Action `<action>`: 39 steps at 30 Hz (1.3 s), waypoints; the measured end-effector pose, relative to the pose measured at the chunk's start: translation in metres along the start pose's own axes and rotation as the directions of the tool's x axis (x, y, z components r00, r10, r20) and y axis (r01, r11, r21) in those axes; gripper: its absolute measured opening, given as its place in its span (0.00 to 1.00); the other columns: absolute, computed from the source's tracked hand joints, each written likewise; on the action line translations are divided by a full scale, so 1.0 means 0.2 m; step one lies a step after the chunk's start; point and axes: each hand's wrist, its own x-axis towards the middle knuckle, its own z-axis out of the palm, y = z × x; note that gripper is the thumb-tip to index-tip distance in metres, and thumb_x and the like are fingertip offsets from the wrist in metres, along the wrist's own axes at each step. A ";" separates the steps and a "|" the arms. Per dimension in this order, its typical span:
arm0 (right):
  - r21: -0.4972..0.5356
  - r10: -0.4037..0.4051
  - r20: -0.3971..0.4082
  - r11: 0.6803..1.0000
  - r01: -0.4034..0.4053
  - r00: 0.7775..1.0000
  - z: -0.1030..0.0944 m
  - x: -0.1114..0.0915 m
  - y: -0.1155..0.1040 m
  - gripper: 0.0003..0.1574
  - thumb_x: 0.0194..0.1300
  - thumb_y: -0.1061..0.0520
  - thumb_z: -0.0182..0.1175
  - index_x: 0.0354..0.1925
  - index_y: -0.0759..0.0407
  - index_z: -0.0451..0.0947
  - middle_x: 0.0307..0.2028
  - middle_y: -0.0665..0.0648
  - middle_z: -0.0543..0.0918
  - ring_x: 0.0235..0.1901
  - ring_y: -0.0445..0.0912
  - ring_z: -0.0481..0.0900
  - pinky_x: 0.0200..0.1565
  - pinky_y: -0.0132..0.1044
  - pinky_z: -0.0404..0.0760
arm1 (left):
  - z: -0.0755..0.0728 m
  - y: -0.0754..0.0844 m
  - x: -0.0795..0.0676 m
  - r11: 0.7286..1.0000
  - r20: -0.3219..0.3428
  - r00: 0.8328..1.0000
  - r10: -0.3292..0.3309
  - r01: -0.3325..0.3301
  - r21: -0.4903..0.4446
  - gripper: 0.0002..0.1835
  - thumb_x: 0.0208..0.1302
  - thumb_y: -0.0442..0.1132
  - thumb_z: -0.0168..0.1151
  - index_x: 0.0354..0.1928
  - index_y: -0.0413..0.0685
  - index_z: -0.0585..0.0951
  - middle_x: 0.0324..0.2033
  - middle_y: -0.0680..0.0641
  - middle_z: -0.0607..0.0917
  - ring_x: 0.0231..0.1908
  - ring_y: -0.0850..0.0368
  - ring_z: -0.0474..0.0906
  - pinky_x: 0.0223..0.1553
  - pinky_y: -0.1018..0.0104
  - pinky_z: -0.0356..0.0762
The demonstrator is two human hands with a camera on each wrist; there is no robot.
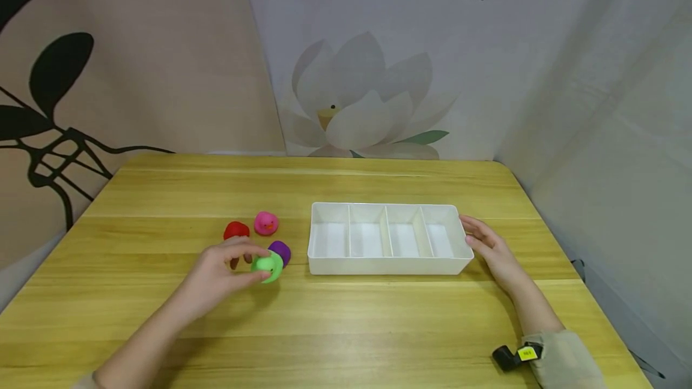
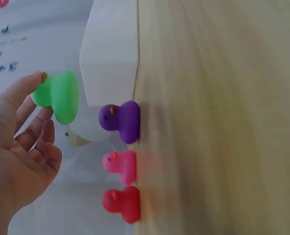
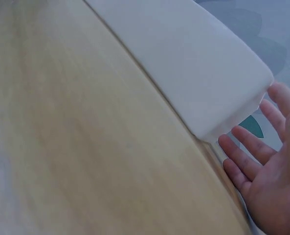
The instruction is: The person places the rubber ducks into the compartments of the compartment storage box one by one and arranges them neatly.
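Note:
A green rubber duck [image 1: 265, 265] is pinched by its head between the thumb and fingers of my left hand [image 1: 224, 269]; the left wrist view shows the duck [image 2: 64, 98] raised off the table. Just beyond it stand a purple duck [image 1: 280, 253], a pink duck [image 1: 266, 223] and a red duck [image 1: 236, 230], the red one partly behind my hand. To their right lies a white tray [image 1: 390, 266] with several compartments, none holding anything. My right hand [image 1: 494, 251] rests against the tray's right end with extended fingers, also seen beside its corner in the right wrist view.
The wooden table [image 1: 346, 329] runs back to a fabric backdrop [image 1: 367, 65] printed with a flower. A black device with a yellow label [image 1: 527, 353] is strapped at the right wrist.

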 end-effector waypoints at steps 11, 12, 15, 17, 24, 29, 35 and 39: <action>0.014 0.008 0.020 1.000 -0.008 1.000 0.00 0.00 0.00 0.28 0.74 0.62 0.47 0.69 0.68 0.57 0.57 0.46 0.72 0.55 0.37 0.71 0.51 0.27 0.71 | 0.01 0.15 0.13 0.997 0.090 0.995 0.051 -0.046 -0.066 0.13 0.49 0.46 0.76 0.38 0.57 0.85 0.33 0.59 0.83 0.33 0.53 0.72 0.31 0.66 0.69; 0.014 0.007 0.023 1.000 -0.008 1.000 0.00 0.00 0.00 0.28 0.75 0.62 0.46 0.69 0.68 0.57 0.57 0.46 0.72 0.55 0.37 0.70 0.51 0.27 0.71 | 0.02 0.16 0.14 0.996 0.100 0.994 0.049 -0.041 -0.078 0.13 0.49 0.45 0.76 0.37 0.56 0.85 0.33 0.58 0.83 0.32 0.53 0.72 0.31 0.66 0.69; 0.006 0.012 0.032 1.000 -0.012 0.999 -0.01 0.00 0.00 0.28 0.75 0.61 0.46 0.69 0.68 0.56 0.58 0.48 0.71 0.56 0.38 0.70 0.51 0.26 0.70 | 0.03 0.19 0.17 0.992 0.129 0.991 0.026 -0.010 -0.127 0.13 0.47 0.44 0.77 0.36 0.54 0.86 0.34 0.55 0.83 0.33 0.51 0.71 0.30 0.66 0.70; -0.004 0.021 0.037 1.000 -0.021 0.999 -0.01 0.00 0.00 0.28 0.75 0.61 0.46 0.69 0.68 0.55 0.58 0.49 0.70 0.56 0.37 0.69 0.52 0.26 0.70 | 0.04 0.20 0.20 0.988 0.149 0.989 0.019 0.004 -0.152 0.13 0.47 0.43 0.78 0.36 0.53 0.86 0.34 0.53 0.82 0.33 0.49 0.71 0.30 0.66 0.71; -0.009 0.044 0.049 0.999 -0.043 0.998 -0.02 0.01 0.00 0.29 0.75 0.60 0.45 0.69 0.68 0.54 0.58 0.49 0.69 0.55 0.37 0.69 0.51 0.26 0.70 | 0.08 0.25 0.29 0.982 0.207 0.977 0.057 -0.018 -0.187 0.14 0.47 0.42 0.78 0.37 0.52 0.86 0.32 0.52 0.82 0.32 0.49 0.71 0.27 0.67 0.69; -0.007 0.047 0.056 0.999 -0.046 0.997 -0.02 0.00 0.01 0.29 0.75 0.60 0.45 0.69 0.67 0.54 0.57 0.48 0.70 0.55 0.38 0.69 0.51 0.26 0.70 | 0.12 0.29 0.35 0.980 0.247 0.965 0.093 -0.044 -0.194 0.13 0.47 0.44 0.77 0.37 0.55 0.86 0.33 0.54 0.82 0.34 0.50 0.70 0.32 0.63 0.66; -0.004 0.041 0.061 0.999 -0.041 0.997 -0.03 0.00 0.02 0.28 0.76 0.60 0.44 0.70 0.66 0.54 0.57 0.46 0.70 0.56 0.38 0.68 0.51 0.26 0.70 | 0.17 0.34 0.43 0.971 0.286 0.945 0.157 -0.095 -0.219 0.11 0.49 0.43 0.77 0.36 0.55 0.86 0.36 0.56 0.84 0.31 0.49 0.70 0.32 0.62 0.67; -0.004 0.040 0.062 0.999 -0.040 0.997 -0.03 0.01 0.02 0.28 0.76 0.60 0.44 0.70 0.66 0.54 0.57 0.47 0.70 0.56 0.38 0.68 0.51 0.26 0.70 | 0.22 0.37 0.48 0.966 0.294 0.934 0.204 -0.142 -0.217 0.11 0.49 0.42 0.76 0.36 0.54 0.86 0.36 0.58 0.84 0.29 0.54 0.70 0.30 0.65 0.69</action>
